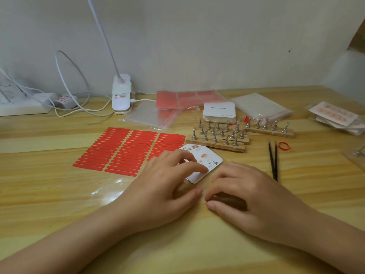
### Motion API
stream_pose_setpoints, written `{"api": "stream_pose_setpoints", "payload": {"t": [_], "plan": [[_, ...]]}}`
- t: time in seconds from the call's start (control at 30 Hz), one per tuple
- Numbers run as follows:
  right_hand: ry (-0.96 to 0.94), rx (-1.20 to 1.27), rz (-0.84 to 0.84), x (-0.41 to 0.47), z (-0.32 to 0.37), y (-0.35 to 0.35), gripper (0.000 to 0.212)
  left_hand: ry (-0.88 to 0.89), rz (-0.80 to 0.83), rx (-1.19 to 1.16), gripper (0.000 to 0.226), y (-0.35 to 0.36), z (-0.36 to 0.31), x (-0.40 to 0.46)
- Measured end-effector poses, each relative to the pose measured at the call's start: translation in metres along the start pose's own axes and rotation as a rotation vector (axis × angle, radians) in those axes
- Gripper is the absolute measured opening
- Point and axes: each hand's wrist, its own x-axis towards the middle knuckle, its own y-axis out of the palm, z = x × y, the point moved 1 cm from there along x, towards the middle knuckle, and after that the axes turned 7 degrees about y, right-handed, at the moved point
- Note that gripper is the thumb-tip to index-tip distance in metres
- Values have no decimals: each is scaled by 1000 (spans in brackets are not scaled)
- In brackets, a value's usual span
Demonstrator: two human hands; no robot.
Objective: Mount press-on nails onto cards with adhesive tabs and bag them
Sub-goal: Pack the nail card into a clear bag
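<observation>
Now — card [205, 163] under left hand [166, 186] fingertips | right hand [245, 196] just beside

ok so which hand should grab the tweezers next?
Right, probably. The right hand lies beside the tweezers, with bare desk between. The left hand rests its fingers on the card, so it would have to let go and cross over.

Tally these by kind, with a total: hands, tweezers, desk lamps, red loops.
Hands: 2, left hand and right hand
Tweezers: 1
Desk lamp: 1
Red loop: 1
Total: 5
</observation>
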Motion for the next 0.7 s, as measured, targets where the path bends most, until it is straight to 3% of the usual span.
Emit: {"api": "stream_pose_setpoints", "payload": {"t": [0.7], "plan": [[54,84,33,0,1,3,14,-10,22,29,44,2,2,-1]]}}
